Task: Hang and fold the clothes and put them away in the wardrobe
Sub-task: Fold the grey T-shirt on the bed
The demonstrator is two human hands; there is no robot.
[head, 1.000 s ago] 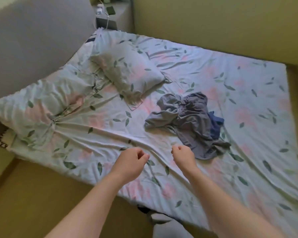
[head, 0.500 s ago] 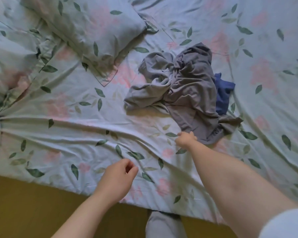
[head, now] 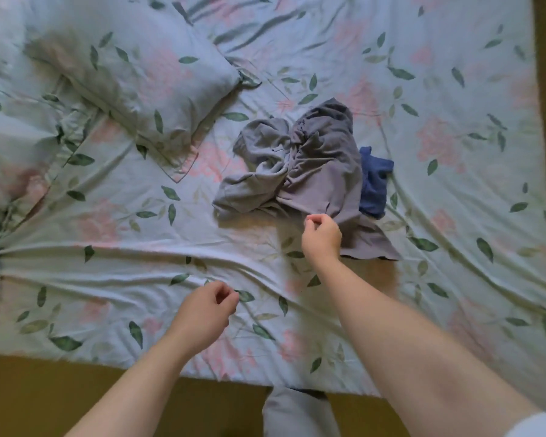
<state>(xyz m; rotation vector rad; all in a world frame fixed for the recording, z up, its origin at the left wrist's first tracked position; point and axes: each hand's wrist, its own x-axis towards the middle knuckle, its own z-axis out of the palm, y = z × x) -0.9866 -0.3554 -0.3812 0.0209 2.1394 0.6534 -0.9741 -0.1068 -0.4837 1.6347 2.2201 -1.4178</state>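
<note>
One bed (head: 454,294) fills nearly the whole view, covered by a pale sheet with green leaves and pink flowers, much wrinkled, with folds that run toward the left side. At the far left two pillows in the same print lie on it: one pillow (head: 133,77) set diagonally, with its corner pointing toward the middle of the bed, and a second pillow (head: 13,146) at the left border, partly out of view. Near the middle of the bed lies a grey garment (head: 322,159), crumpled in a heap and not spread. Its long axis goes from the far side toward the near edge and leans a little to the right, where a flat tail of cloth ends in a point; a shorter bunched part goes out to the left. A blue garment (head: 374,184), much smaller, lies touching the right side of the grey one and is partly under it; its long axis also goes from far to near. The right hand (head: 322,239) is at the near edge of the grey garment with fingers curled and the thumb close to the forefinger; I cannot tell if it pinches the cloth. The left hand (head: 202,313) is above the sheet, well apart from both garments, loosely curled, holding nothing.
</note>
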